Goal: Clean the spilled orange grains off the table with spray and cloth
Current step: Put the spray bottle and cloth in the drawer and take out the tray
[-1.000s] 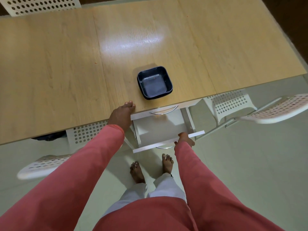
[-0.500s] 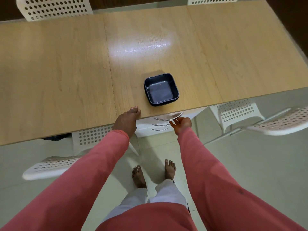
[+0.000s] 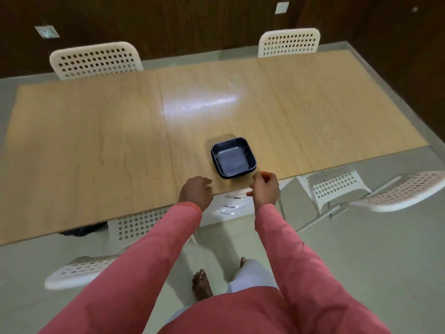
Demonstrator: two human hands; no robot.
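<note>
Standing at: looking down, I have the long pale wood-veneer counter (image 3: 96, 145) in front of me, its near edge at my waist.
Left hand: my left hand (image 3: 196, 192) rests at the near edge, fingers loosely curled, holding nothing that I can see.
Right hand: my right hand (image 3: 265, 188) hovers just off the near edge, fingers loosely bent, nothing pinched.
Dish: the dark blue square shallow dish (image 3: 233, 157) sits close to the near edge, between and just beyond both hands, touching neither.
Grains: one tiny orange speck shows inside the dish; none that I can make out on the counter.
Spray and cloth: neither is in sight.
Drawers: the white drawer unit with curved metal handles (image 3: 234, 204) sits under the near edge, drawers closed.
Handling: I judge the dish rigid, light, glossy and probably slippery; I would take it by two opposite rims. Grains would roll and scatter, so wipe toward the edge.
</note>
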